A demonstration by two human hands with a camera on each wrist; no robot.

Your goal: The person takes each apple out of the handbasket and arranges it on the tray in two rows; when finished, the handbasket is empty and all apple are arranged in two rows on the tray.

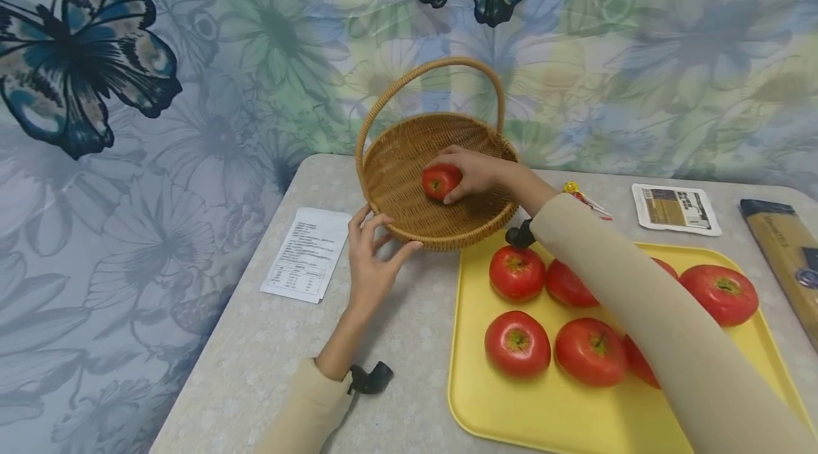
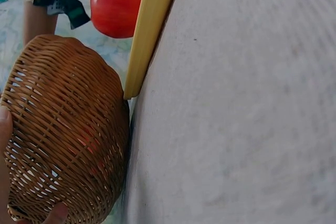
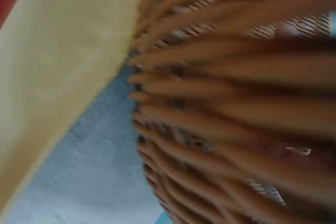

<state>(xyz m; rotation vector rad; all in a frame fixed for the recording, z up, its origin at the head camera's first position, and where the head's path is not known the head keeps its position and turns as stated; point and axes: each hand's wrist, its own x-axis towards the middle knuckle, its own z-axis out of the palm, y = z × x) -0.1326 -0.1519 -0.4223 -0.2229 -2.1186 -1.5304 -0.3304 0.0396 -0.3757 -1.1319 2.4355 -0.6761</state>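
A round wicker basket [image 1: 409, 148] with an arched handle stands at the back of the table, tilted so its inside shows. My left hand [image 1: 373, 255] grips its front-left rim, fingers and thumb spread along the edge. Inside the basket, my right hand [image 1: 471, 171] holds a red apple [image 1: 441, 181], thumb below and fingers over the top. Through the weave in the left wrist view, a patch of red shows faintly. Wicker strands [image 3: 236, 77] fill much of the right wrist view, blurred, and hide that hand.
To the right lies a yellow tray [image 1: 473, 404] with several red apples [image 1: 517, 344], partly covered by the right sleeve. A printed white packet [image 1: 307, 255] is at left. Behind the tray lie a lollipop [image 1: 571, 187], a flat white pack [image 1: 677, 209] and a brown package [image 1: 782, 248].
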